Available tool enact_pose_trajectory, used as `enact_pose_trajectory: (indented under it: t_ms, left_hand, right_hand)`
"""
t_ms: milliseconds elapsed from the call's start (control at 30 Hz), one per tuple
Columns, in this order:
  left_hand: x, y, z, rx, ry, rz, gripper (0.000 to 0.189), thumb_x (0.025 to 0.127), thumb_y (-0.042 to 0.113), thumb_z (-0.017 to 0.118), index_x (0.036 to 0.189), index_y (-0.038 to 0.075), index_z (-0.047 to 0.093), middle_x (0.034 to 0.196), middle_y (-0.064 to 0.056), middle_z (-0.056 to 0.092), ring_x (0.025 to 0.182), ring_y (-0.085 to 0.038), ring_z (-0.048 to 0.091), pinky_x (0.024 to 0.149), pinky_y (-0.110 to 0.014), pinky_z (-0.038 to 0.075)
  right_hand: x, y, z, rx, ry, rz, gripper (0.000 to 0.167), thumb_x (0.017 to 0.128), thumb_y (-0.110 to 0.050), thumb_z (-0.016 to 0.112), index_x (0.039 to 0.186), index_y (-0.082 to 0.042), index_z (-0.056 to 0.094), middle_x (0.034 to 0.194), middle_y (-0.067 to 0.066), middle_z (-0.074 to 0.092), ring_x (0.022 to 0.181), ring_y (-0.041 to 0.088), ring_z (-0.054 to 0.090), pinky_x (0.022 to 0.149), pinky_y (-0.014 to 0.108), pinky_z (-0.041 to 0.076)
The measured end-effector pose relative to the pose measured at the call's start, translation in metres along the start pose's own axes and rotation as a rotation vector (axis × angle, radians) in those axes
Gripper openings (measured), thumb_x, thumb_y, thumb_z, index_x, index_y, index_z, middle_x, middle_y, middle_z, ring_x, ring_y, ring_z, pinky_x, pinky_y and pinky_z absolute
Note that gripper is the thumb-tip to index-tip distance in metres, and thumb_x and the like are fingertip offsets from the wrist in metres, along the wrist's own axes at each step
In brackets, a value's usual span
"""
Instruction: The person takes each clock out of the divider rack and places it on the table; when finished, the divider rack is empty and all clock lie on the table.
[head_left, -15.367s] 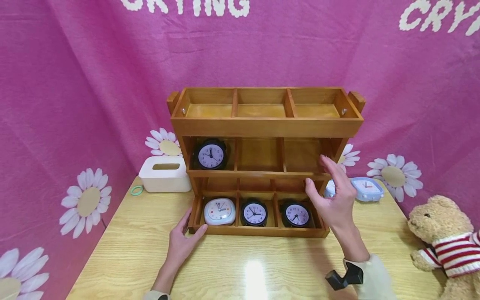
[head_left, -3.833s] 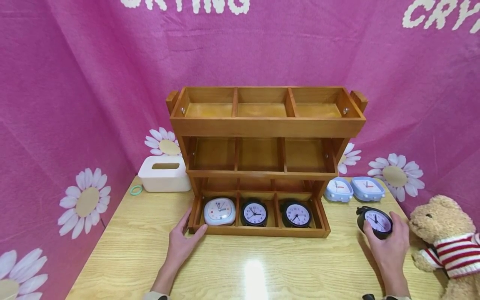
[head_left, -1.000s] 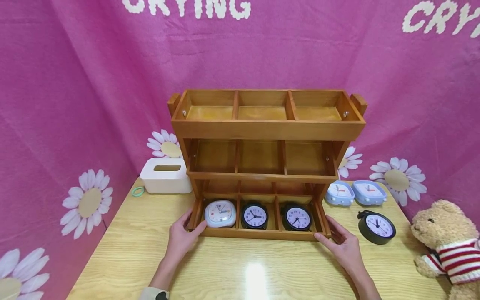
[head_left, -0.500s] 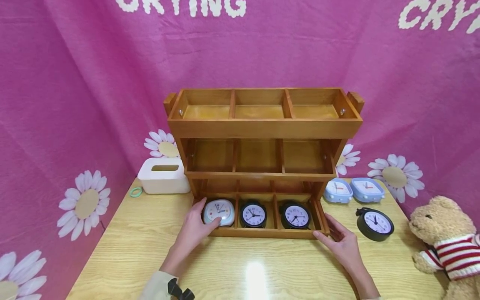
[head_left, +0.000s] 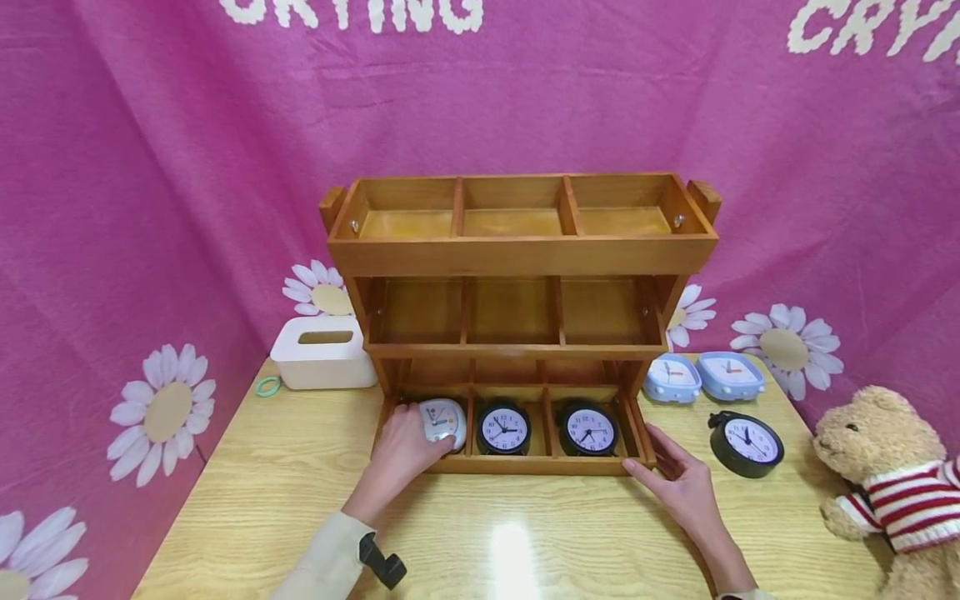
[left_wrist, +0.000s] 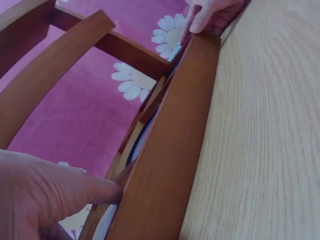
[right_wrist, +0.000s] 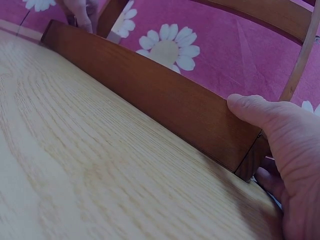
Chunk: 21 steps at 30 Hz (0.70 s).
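Note:
A three-tier wooden shelf (head_left: 525,258) stands on the table, each tier split into three compartments. In its bottom left compartment sits a rounded white and light-blue alarm clock (head_left: 444,423), which my left hand (head_left: 405,442) grips by its left side, thumb over the front. Two round black alarm clocks fill the other bottom compartments, one in the middle (head_left: 504,428) and one at the right (head_left: 588,428). My right hand (head_left: 678,479) holds the bottom tier's right front corner, its thumb on the front board (right_wrist: 165,95) in the right wrist view.
Another black alarm clock (head_left: 747,444) lies face up on the table right of the shelf. Behind it are two blue alarm clocks, one nearer the shelf (head_left: 672,379) and one farther right (head_left: 730,377). A teddy bear (head_left: 885,467), white tissue box (head_left: 322,354) and green ring (head_left: 267,386) flank them.
The black clock from the middle tier's left compartment now lies on the table at right. My right hand let it go and took the shelf corner; my left hand moved from the left corner onto the white clock.

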<state>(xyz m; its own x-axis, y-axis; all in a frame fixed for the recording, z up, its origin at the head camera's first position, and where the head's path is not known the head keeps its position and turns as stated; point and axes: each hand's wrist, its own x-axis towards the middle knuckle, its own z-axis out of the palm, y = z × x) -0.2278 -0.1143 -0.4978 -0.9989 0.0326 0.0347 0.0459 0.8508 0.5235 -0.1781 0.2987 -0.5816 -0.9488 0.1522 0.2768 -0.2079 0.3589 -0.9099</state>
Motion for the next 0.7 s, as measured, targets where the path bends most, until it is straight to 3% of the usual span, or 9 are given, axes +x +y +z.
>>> enact_pose_trajectory:
  t_ms: [200,467,567,700]
  left_hand:
    - [0.004,0.004,0.003,0.055,-0.011,0.004,0.082,0.073,0.043,0.093,0.121,-0.014,0.058,0.105,-0.024,0.061,0.094,-0.036,0.063,0.082,-0.05,0.06]
    - [0.013,0.004,0.003,0.034,-0.099,-0.022,0.098,0.072,0.037,0.093,0.142,-0.014,0.047,0.127,-0.029,0.057,0.111,-0.041,0.058,0.101,-0.055,0.054]
    - [0.014,0.006,0.004,0.032,-0.103,-0.032,0.104,0.073,0.037,0.092,0.147,-0.014,0.041,0.13,-0.032,0.055,0.114,-0.043,0.057,0.102,-0.056,0.053]
    - [0.012,0.007,0.006,0.025,-0.077,-0.049,0.104,0.073,0.039,0.093,0.147,-0.013,0.042,0.123,-0.031,0.056,0.111,-0.043,0.059,0.094,-0.057,0.056]
  right_hand:
    - [0.0,-0.002,0.001,-0.001,-0.005,0.001,0.067,0.086,-0.004,0.086,0.146,0.004,0.057,0.139,0.03,0.061,0.113,-0.011,0.061,0.095,0.008,0.05]
    - [-0.002,-0.006,0.001,0.025,-0.005,-0.005,0.067,0.085,-0.002,0.086,0.146,0.003,0.058,0.139,0.029,0.062,0.112,-0.012,0.061,0.094,0.007,0.05]
    - [-0.002,-0.005,0.0,0.026,-0.006,-0.013,0.068,0.085,-0.001,0.085,0.146,0.003,0.057,0.139,0.03,0.061,0.112,-0.011,0.06,0.094,0.007,0.049]
    - [-0.001,-0.005,0.0,0.015,-0.011,-0.017,0.068,0.085,-0.001,0.085,0.147,0.003,0.057,0.139,0.029,0.061,0.113,-0.01,0.06,0.094,0.007,0.049]
